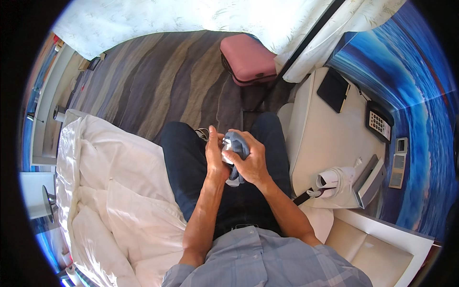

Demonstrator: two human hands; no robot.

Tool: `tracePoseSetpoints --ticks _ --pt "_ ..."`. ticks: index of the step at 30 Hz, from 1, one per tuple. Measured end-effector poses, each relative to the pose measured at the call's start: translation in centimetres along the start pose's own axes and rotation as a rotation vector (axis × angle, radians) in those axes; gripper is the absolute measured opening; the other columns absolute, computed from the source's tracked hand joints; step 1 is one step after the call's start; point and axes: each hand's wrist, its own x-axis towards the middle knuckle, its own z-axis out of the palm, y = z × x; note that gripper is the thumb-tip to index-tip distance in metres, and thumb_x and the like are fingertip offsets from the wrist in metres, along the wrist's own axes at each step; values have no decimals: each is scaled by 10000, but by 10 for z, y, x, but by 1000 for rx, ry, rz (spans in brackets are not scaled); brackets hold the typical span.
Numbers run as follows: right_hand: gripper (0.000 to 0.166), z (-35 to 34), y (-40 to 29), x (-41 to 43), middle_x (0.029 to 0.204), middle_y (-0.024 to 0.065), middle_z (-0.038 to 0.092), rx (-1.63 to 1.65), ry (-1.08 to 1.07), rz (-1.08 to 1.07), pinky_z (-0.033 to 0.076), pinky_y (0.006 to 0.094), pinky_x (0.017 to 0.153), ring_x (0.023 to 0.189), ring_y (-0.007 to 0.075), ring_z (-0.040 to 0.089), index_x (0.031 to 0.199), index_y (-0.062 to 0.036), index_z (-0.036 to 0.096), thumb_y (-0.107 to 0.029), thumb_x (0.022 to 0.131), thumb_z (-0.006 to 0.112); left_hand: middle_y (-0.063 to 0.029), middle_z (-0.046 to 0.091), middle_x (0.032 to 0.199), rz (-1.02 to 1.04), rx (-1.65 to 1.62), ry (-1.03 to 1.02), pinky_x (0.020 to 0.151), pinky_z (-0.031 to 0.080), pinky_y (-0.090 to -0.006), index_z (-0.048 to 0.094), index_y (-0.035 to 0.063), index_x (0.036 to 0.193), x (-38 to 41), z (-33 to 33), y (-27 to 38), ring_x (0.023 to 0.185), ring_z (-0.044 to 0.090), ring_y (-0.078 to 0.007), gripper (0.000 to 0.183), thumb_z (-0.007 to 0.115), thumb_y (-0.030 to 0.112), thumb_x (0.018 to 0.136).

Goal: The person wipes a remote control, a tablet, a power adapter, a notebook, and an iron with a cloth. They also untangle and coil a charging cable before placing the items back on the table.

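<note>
Above my lap, both hands meet around a small white object and a bunched grey cloth. My right hand grips the cloth, with its thumb across the white object. My left hand cups the white object from the other side, its thumb pointing up and its other fingers mostly hidden. Part of the cloth hangs below the hands. What the white object is, I cannot tell. Underneath are my legs in dark trousers.
A bed with white bedding lies to the left. On the right, a beige-topped bedside table holds a black notebook, a telephone and a white hairdryer with coiled cord. A pink suitcase stands ahead on striped carpet.
</note>
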Motion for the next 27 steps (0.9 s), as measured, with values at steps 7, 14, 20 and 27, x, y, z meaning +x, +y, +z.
tracePoseSetpoints --ticks 7,14,20,27 --pt "303 -3 -10 13 691 67 663 -54 176 119 513 277 564 640 109 650 959 9 707 -254 846 808 -151 577 981 906 761 -103 778 433 -356 648 -56 974 -23 15 -3 873 550 -232 562 378 425 1084" --pt "312 8 4 4 682 52 690 92 201 284 474 276 543 615 89 618 844 20 704 -283 890 759 -173 590 962 997 727 -52 789 438 -392 684 -52 920 -26 18 -3 878 560 -269 549 407 398 1066" --pt "440 -2 15 -3 706 73 670 454 11 594 482 284 619 697 90 609 843 24 715 -410 917 713 -186 605 1007 945 706 -96 818 445 -395 684 -63 946 -16 8 -13 923 568 -283 543 444 413 1051" --pt "567 -22 9 18 745 174 710 -125 -221 531 529 365 652 718 250 717 856 46 714 -520 881 705 -155 609 1132 754 586 -311 947 433 -352 648 -70 1097 -6 -6 -16 1048 574 -244 571 496 476 1027"
